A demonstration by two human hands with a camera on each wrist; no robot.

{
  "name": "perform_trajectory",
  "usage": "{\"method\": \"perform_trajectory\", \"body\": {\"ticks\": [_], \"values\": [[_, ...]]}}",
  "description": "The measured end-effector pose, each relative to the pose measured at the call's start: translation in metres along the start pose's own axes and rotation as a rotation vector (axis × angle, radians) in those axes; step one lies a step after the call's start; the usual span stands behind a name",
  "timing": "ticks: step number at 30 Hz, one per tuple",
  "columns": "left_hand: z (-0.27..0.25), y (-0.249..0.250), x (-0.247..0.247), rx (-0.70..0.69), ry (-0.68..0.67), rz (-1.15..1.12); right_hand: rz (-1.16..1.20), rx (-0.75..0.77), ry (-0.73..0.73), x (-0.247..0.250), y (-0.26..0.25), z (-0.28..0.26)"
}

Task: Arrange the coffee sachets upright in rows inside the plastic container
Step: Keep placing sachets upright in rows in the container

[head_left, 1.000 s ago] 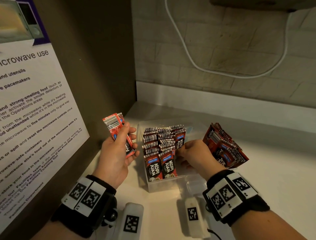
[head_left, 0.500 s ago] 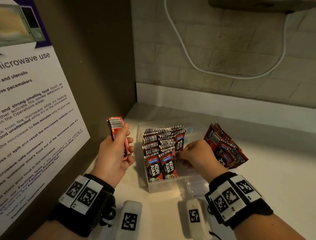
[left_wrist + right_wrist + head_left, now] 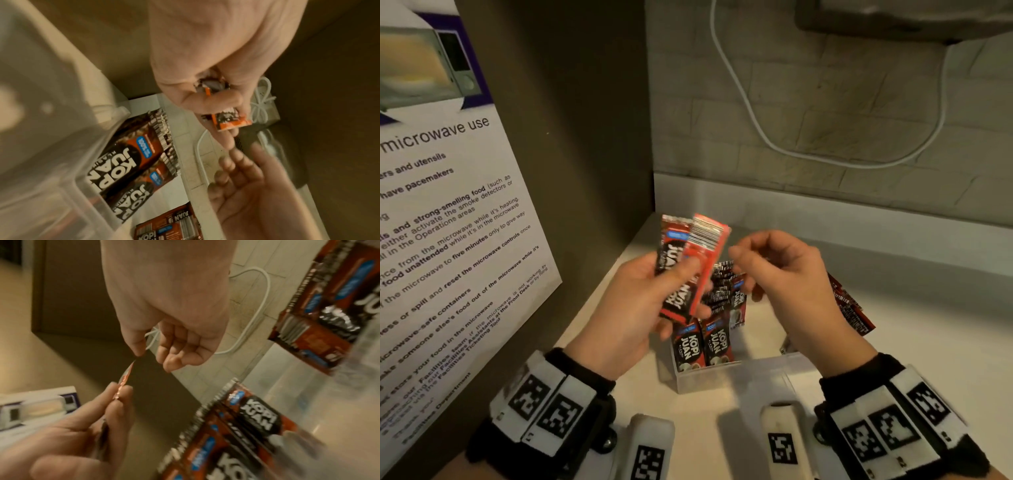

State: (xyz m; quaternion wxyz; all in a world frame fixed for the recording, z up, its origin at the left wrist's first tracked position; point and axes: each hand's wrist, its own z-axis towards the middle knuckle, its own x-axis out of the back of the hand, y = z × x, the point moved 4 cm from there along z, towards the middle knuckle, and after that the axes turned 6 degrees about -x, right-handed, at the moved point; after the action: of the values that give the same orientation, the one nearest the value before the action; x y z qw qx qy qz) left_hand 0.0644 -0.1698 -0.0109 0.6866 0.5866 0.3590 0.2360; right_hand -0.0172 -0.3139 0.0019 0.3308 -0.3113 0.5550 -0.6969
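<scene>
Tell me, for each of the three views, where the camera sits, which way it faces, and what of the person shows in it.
Head: worn on the head, facing forward and down at the plastic container; shows the left hand holding sachets, and the right hand.
Left wrist: along the left hand toward the container's rows; right hand's fingers show.
Right wrist: along the right hand toward wall and cable; left hand's fingers show.
Shared: all three show the sachets standing in the container.

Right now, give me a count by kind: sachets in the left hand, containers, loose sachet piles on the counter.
Sachets in the left hand: 2 showing
Plastic container: 1
Loose sachet pile: 1
Total: 4
</scene>
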Motion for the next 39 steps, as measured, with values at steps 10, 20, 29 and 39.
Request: {"method": "perform_trajectory", "body": {"ticks": [10, 20, 29, 39], "values": [[0.009, -0.008, 0.003, 0.129, 0.135, 0.0, 0.238, 0.181, -0.038, 0.008, -0.02, -0.008], [0.015, 0.003, 0.012, -0.061, 0.211, -0.296, -0.124, 0.208, -0.168, -0.002, -0.008, -0.02], [0.007, 0.0, -0.008, -0.091, 0.086, -0.093, -0.337, 0.004, -0.001, 0.007, -0.005, -0.006], [0.013, -0.045, 0.036, 0.193, 0.55, -0.201, -0.547, -0.478, 0.047, 0.03, 0.051, 0.005]]}}
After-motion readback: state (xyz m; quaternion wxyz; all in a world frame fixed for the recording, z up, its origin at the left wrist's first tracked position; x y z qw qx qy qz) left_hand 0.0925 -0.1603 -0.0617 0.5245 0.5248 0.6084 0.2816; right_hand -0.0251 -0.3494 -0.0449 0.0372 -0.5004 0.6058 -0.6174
